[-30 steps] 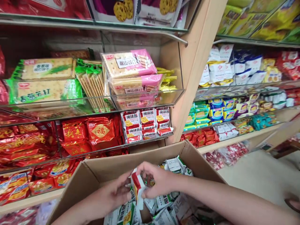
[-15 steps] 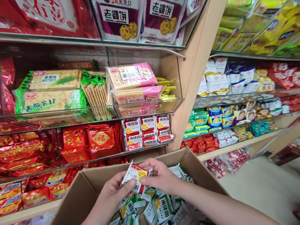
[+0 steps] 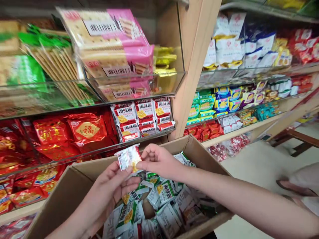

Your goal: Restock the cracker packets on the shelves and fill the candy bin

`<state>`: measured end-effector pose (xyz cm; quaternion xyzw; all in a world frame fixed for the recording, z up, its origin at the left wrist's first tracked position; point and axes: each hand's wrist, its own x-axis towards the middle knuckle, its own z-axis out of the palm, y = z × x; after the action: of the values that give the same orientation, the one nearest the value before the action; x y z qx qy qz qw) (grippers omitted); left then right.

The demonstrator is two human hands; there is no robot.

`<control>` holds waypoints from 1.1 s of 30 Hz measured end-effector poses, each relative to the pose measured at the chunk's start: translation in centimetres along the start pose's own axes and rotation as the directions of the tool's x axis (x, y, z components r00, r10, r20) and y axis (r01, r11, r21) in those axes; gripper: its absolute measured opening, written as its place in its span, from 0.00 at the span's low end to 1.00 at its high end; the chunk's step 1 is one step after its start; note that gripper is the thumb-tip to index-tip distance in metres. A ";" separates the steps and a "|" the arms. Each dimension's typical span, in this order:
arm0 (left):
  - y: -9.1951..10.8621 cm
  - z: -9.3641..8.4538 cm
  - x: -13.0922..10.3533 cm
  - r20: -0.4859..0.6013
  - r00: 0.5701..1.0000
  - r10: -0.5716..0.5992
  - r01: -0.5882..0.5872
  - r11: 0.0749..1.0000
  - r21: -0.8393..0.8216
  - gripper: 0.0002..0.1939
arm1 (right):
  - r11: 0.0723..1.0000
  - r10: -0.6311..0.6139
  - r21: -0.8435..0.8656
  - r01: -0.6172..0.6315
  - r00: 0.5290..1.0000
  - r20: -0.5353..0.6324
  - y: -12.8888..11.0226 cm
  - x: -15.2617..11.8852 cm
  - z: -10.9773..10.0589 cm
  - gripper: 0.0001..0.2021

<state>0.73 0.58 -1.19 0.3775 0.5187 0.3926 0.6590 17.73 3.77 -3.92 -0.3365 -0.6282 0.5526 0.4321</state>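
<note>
Both of my hands hold one small red and white snack packet (image 3: pixel 129 157) over an open cardboard box (image 3: pixel 82 170). My left hand (image 3: pixel 113 182) grips its lower left side, thumb on the front. At its right edge, my right hand (image 3: pixel 159 162) pinches it between thumb and fingers. Below, inside the box, lie many green and white packets (image 3: pixel 165 192). Similar red and white packets (image 3: pixel 145 112) stand in stacked rows in a shelf compartment just behind the box.
Pink cracker packs (image 3: pixel 112 59) lie on the shelf above, behind a clear front panel. Red packets (image 3: pixel 87 129) fill compartments at the left. A wooden post (image 3: pixel 191 66) divides the shelves. A person's foot (image 3: pixel 296 188) shows on the floor at the right.
The view has moved closer to the shelves, which now appear larger. My hands with the packet have shifted left and up in view, and the packet is turned to another angle. A foot has appeared.
</note>
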 end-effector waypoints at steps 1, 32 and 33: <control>0.4 0.0 0.1 -0.010 1.000 -0.003 0.003 1.000 0.011 0.19 | 0.990 -0.098 -0.103 0.101 0.995 0.036 -0.1 -0.2 -0.3 0.18; 7.6 2.7 5.9 -0.175 0.814 0.554 -0.538 0.833 0.130 0.09 | -0.010 -0.735 -0.964 0.266 0.652 0.187 -3.3 7.8 -3.4 0.14; 6.9 2.5 5.8 -0.199 0.767 0.611 -0.577 0.791 0.205 0.09 | -0.011 -0.730 -0.964 0.264 0.657 0.189 -3.3 7.9 -3.3 0.14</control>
<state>3.21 8.49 3.28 0.5112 0.4771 0.5910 0.4022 17.73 11.70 0.69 -0.3657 -0.8026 -0.2317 0.4105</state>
